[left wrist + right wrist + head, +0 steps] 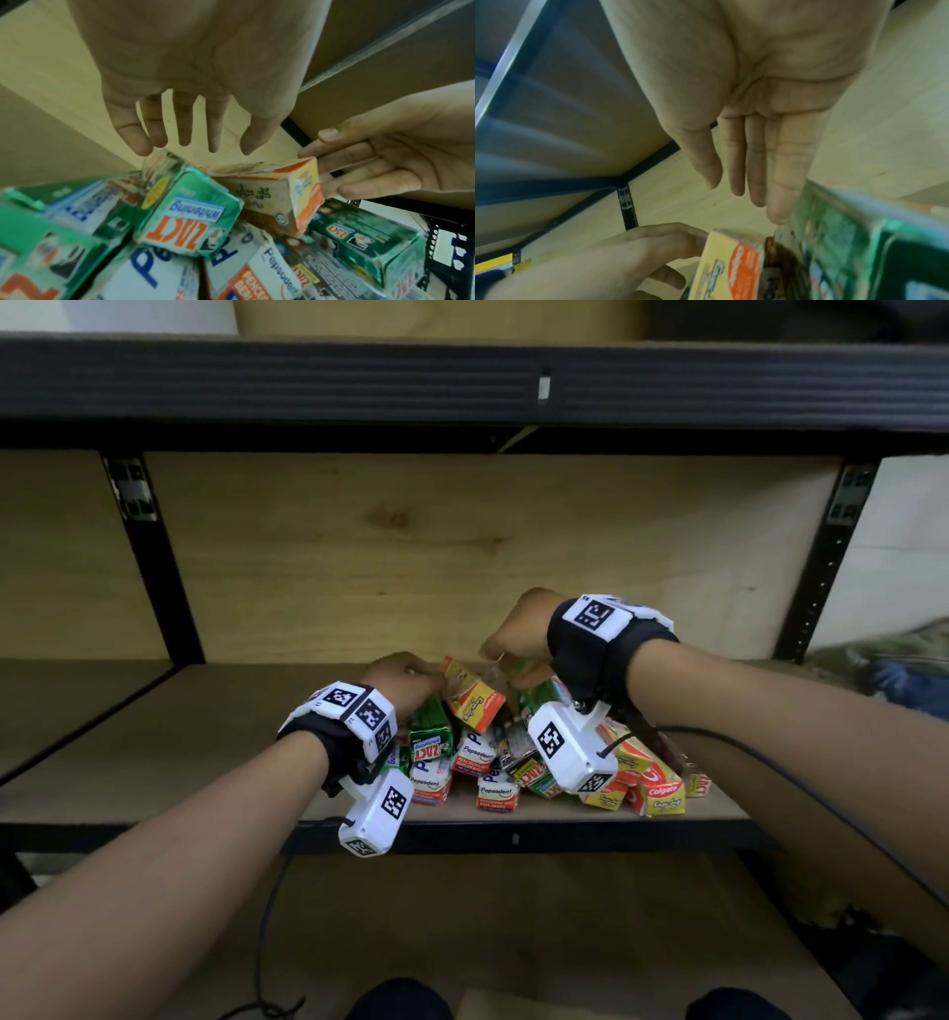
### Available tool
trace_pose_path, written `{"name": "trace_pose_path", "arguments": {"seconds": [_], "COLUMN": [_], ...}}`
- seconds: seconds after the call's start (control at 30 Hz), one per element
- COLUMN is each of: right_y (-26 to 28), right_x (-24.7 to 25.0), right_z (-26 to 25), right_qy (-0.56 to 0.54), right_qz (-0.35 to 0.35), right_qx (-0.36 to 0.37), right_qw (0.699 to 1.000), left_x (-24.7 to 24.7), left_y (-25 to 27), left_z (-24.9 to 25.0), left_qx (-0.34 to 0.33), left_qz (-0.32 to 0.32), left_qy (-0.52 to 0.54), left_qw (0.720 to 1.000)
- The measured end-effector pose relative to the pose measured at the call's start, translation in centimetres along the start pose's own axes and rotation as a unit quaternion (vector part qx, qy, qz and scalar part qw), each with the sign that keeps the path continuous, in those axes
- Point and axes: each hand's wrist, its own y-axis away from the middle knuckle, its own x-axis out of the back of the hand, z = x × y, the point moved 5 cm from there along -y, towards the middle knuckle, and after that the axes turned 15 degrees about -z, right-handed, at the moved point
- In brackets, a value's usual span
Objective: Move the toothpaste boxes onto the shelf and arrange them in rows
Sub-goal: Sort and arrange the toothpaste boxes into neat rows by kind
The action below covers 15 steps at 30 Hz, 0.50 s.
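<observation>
A jumbled pile of toothpaste boxes [513, 762] lies on the middle wooden shelf [205, 762] near its front edge: green Zact, white Pepsodent and yellow-orange Colgate ones. A yellow-orange box [472, 701] sits tilted on top, between my hands. My left hand [405, 672] hovers with straight, spread fingers [144, 142] over a green Zact box [185, 213], the tips just at its top end. My right hand [513, 654] has straight fingers [757, 172] held together; they touch the end of the yellow-orange box [303, 182] beside another green box [834, 233]. Neither hand grips anything.
The shelf board stretches bare to the left of the pile and behind it up to the wooden back panel [411, 546]. Black uprights [154, 567] stand at both sides and a black beam [462, 382] of the upper shelf runs overhead. A lower shelf [513, 916] lies below.
</observation>
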Motion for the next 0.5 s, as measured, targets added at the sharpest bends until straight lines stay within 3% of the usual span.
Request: {"name": "trace_pose_path", "arguments": {"seconds": [0.17, 0.5], "right_y": [2.1, 6.6], "right_x": [1.9, 7.3], "right_z": [1.9, 10.6], "right_qy": [-0.129, -0.199], "right_qz": [-0.01, 0.036], "right_qx": [0.009, -0.024], "right_qw": [0.992, 0.979], "left_x": [-0.3, -6.0], "left_y": [0.4, 0.4], "left_z": [3.6, 12.1], "left_qx": [-0.06, -0.129], "left_qz": [-0.013, -0.066], "left_qy": [-0.043, -0.1], "left_qw": [0.997, 0.984]}}
